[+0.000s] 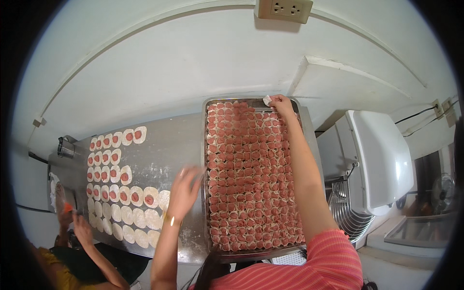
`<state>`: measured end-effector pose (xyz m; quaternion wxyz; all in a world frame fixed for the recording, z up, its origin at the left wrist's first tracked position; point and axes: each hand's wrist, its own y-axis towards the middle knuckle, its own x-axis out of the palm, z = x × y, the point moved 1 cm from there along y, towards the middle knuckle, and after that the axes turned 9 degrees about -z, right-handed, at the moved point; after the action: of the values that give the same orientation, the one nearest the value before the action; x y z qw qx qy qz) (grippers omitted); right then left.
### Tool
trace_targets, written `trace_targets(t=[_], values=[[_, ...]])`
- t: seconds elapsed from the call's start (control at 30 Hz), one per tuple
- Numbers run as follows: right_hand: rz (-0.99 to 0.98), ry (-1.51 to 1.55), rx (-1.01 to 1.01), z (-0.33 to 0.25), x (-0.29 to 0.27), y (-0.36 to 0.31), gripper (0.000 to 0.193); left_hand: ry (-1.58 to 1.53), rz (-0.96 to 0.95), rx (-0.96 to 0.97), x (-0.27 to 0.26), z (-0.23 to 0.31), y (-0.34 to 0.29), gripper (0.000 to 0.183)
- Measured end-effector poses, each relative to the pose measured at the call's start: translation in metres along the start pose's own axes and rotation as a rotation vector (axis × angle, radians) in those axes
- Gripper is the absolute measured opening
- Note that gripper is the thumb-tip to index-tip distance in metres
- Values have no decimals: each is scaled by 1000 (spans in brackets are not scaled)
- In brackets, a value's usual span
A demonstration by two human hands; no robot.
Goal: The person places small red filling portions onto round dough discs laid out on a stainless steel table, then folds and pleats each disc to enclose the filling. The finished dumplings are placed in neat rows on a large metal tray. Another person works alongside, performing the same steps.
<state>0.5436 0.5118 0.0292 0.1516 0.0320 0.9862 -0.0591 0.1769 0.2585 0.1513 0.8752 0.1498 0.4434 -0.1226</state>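
A large metal tray [205,145] carries many small open-topped dumplings [249,179] in tight rows, each a pale wrapper around pink meat filling. Over its far right corner, my right hand [280,102] pinches a small white dumpling [267,100], and whether filling sits in it is hidden. My left hand [184,189] hovers by the tray's left edge, fingers stretched out and blurred, with nothing visible in it. To its left, round dough wrappers [139,218] lie in rows on the steel table [162,145]. Those in the farther rows bear dabs of meat filling [149,199]; the nearest rows are plain.
At the lower left a co-worker's hands [82,231] are beside the wrappers, near an orange thing [67,207]. A metal container [66,146] stands at the table's far left. Right of the tray is a white machine [372,159] with a wire guard [345,208]. A wall [169,67] bounds the back.
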Motion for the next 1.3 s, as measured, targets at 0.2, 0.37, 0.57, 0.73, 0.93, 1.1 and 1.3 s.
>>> trace_targets(t=[0.2,0.37,0.57,0.73,0.93,1.1,1.3], values=[[-132,577,83,-38,-1,-36,36,288,-44,307,70,-5,200,28],[-236,339,15,-14,-13,-22,38,658,-189,251,115,-15,275,21],[-182,27,-53,-5,-9,-11,34,768,-233,359,138,-27,297,16],[-10,-230,-157,-9,11,-9,29,758,-302,369,145,-19,300,18],[72,-431,-202,-13,35,-7,23,811,-313,340,149,-15,300,19],[140,-499,-218,-14,46,-6,17,786,-301,336,151,-17,303,18],[139,-513,-214,-16,50,-9,13,891,-391,360,154,-14,303,19]])
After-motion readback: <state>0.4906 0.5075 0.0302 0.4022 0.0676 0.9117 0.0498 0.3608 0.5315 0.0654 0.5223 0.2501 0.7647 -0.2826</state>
